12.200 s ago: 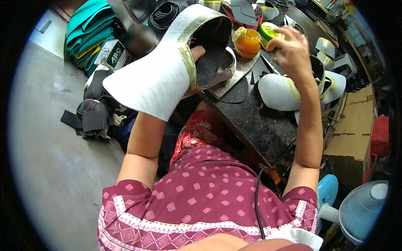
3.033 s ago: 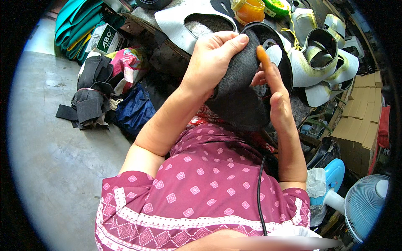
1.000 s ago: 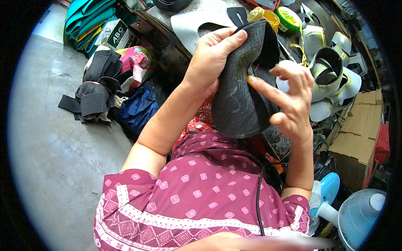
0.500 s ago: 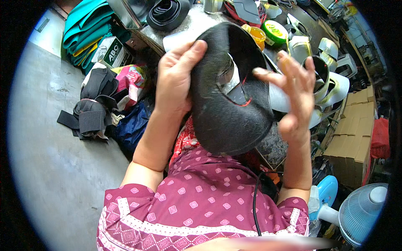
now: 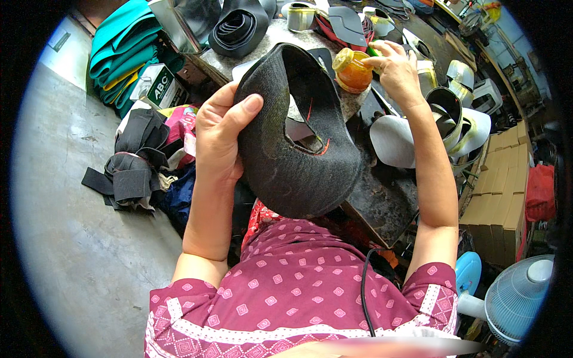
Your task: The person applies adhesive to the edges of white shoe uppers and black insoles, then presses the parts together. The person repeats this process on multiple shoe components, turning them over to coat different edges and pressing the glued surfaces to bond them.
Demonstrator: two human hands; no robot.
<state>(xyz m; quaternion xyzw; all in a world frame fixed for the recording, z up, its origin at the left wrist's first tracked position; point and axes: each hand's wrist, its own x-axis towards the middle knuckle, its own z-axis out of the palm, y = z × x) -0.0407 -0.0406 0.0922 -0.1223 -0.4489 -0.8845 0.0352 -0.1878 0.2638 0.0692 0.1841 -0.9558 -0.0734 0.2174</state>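
My left hand (image 5: 224,128) grips a black curved fabric piece (image 5: 298,179) by its left edge, thumb on the outside. The piece is looped like a shoe upper, with an opening in the middle and red marks along its rim. It is held up off the table, tilted toward me. My right hand (image 5: 395,70) reaches to the far side, fingers curled over a round green container (image 5: 374,50), mostly hidden under them. Against its thumb stands a glass jar (image 5: 352,71) of orange-brown contents with a yellowish top.
Several silver-grey curved pieces (image 5: 394,140) lie at the right of the worktable (image 5: 388,197). Black rolled strips (image 5: 236,30) lie at the back left. Teal folded cloth (image 5: 122,45) and black scraps (image 5: 134,173) are on the left. Cartons (image 5: 495,191) and a fan (image 5: 519,301) stand right.
My right hand has moved away from the black piece, up and back to the round green container, and its fingers have curled. My left hand has shifted the black piece left.
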